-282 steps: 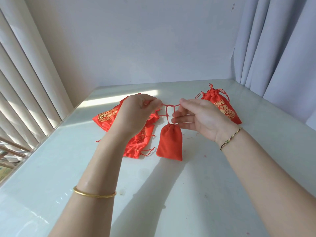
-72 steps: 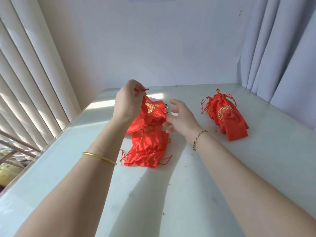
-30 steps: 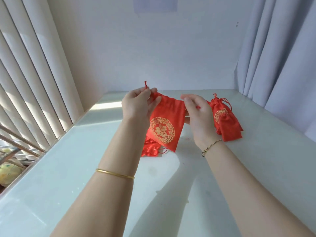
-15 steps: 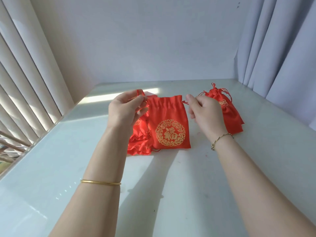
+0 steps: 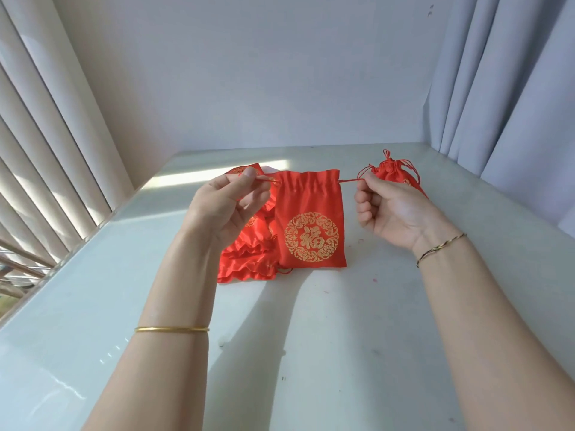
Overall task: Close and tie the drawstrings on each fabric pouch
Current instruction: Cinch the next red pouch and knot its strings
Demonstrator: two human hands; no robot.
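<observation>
Just one camera here, strapped to the person's head, so there's no second view to compare. It looks forward and down along both forearms, which come in from the bottom corners. Pretty close in: the left hand and right hand sit around mid-frame at arm's reach. Wide lens, so the pale worktop fills the whole lower half and the edges bend a bit. Straight ahead is a plain wall, vertical blinds run down the left side, grey curtains down the right.
</observation>
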